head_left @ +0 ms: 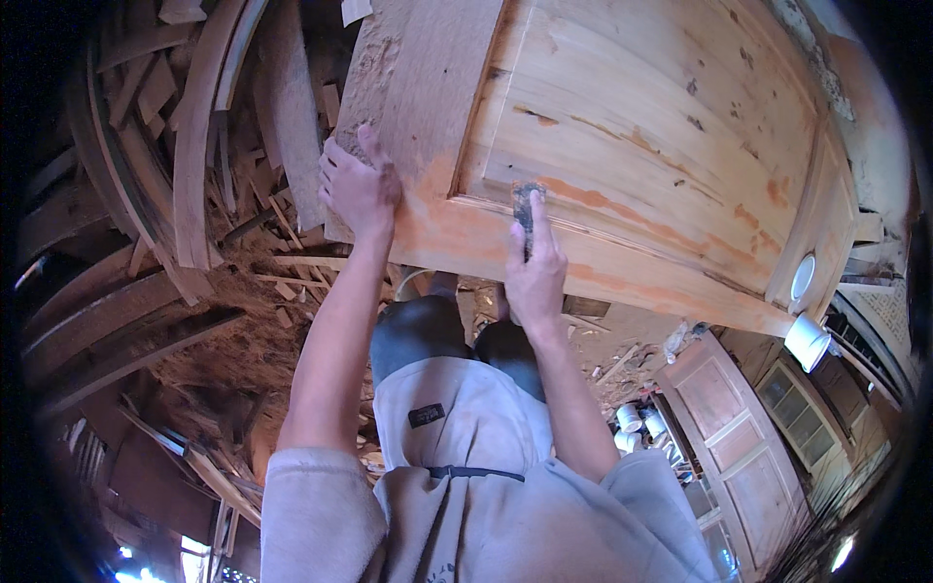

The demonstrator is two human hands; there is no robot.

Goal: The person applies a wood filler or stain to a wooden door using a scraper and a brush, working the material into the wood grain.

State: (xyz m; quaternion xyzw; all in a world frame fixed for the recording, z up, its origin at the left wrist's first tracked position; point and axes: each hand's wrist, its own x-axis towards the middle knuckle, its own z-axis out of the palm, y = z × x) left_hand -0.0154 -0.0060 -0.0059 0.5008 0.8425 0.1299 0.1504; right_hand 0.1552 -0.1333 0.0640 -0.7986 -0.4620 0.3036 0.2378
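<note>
A large pale wooden door [641,126] with a recessed panel lies in front of me. Orange-brown filler is smeared along its moulding and near frame rail. My left hand [362,185] rests at the door's left end, fingers apart, holding nothing. In my right hand [536,282] is a small dark, stained flat scraper [528,206], the index finger stretched along it. Its tip meets the moulding at the panel's near edge. The scraper's lower part is hidden by my fingers.
Curved boards and offcuts [199,136] crowd the left side. Sawdust and wood scraps [243,340] cover the floor. A white tub [807,342] and a round white lid [803,277] are by the door's right end. Another panelled door [739,428] leans at lower right.
</note>
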